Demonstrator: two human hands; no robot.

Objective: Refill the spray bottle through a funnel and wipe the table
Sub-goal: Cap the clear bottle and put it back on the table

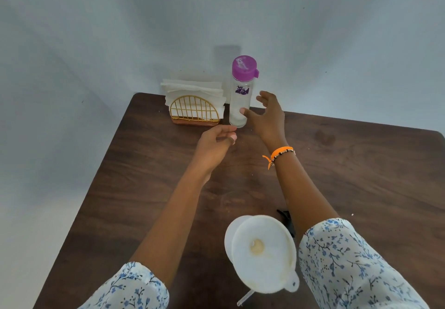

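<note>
Dark matt wood-grain table (pixel 361 176); clear plastic bottle (pixel 239 101); gold wire holder (pixel 193 110) of paper napkins (pixel 190 88).

the only marking anywhere is a dark purple print on the clear water bottle (pixel 239 97), just below its purple cap (pixel 243 66). from where i stand it looks like a small logo or a line of stylised lettering, but it is too small and smeared to make out a single letter. nothing else on the table carries any writing, number or brand that can be read.
</note>
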